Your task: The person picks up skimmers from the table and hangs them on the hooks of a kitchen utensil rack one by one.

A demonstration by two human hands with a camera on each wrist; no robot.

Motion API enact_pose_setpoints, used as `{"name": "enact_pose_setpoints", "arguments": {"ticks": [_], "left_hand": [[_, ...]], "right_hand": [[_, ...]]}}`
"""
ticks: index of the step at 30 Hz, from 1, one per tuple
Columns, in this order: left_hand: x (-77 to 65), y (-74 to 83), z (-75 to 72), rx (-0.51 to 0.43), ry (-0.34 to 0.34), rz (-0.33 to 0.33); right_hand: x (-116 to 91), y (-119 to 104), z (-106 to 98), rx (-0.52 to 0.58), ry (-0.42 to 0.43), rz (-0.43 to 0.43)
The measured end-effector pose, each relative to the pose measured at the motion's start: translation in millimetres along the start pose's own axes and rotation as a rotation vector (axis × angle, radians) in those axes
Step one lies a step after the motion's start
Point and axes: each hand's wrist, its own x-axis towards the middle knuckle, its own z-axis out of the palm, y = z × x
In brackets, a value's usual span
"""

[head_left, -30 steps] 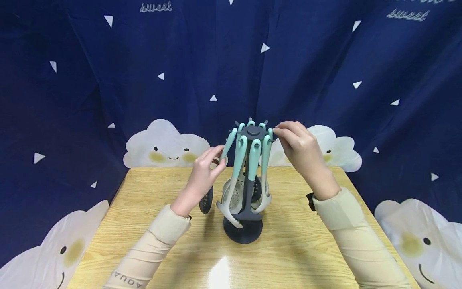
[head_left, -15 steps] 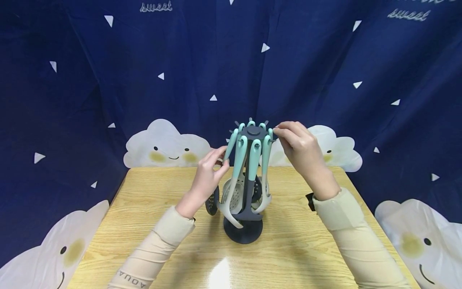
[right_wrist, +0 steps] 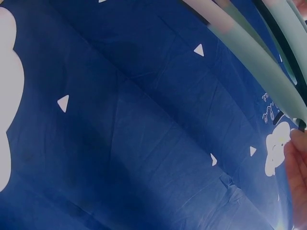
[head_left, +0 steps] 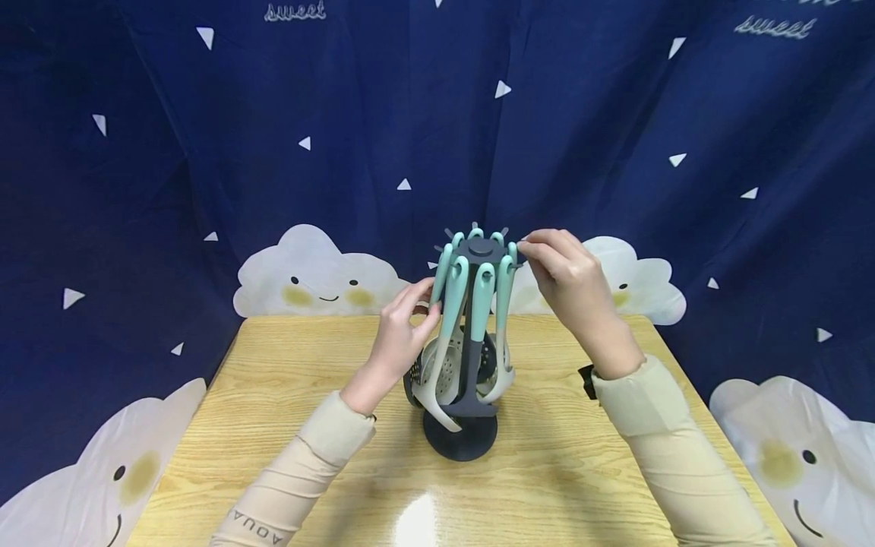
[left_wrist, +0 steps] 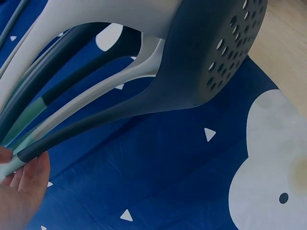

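Note:
A dark utensil rack (head_left: 472, 444) with a round base stands mid-table, ringed with mint-handled utensils. My left hand (head_left: 393, 342) pinches the mint handle of a dark skimmer (left_wrist: 211, 62) at the rack's left side. In the head view its perforated head hangs partly behind a pale utensil, and the top of its handle is at a rack hook. My right hand (head_left: 574, 281) pinches a hook at the rack's right, close beside a mint handle end; the right wrist view has the dark hook tip (right_wrist: 301, 125) right at the thumb.
A pale server (head_left: 431, 395) and a dark turner (head_left: 470, 403) hang at the front, with a pale slotted spoon (head_left: 447, 376) behind. The wooden table (head_left: 294, 425) ends at a blue curtain (head_left: 437, 114) with white cloud prints.
My left hand has moved right with the skimmer, bringing its handle in to the rack and its head behind the pale utensil. The right hand has stayed put.

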Motion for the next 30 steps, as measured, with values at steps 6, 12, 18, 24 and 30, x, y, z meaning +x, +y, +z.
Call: {"name": "enact_pose_setpoints", "arguments": {"ticks": [6, 12, 18, 24, 30], "left_hand": [[-1.3, -0.7, 0.7, -0.011, -0.014, -0.016], [-1.8, -1.0, 0.5, -0.016, -0.012, -0.015], [-1.6, -1.8, -0.8, -0.025, -0.021, -0.023], [4.9, -6.3, -12.9, -0.047, -0.058, -0.013], [21.0, -22.3, -42.6, 0.168, -0.079, -0.076]], "right_hand": [[0.8, -0.1, -0.6, -0.002, -0.007, -0.003], [0.4, 0.8, -0.4, -0.016, -0.02, -0.004], [0.9, 1.1, -1.2, -0.024, -0.043, -0.01], [-0.2, 4.8, -5.2, -0.016, -0.095, -0.013], [-17.0, 30.2, -7.5, -0.046, -0.081, 0.178]]}}
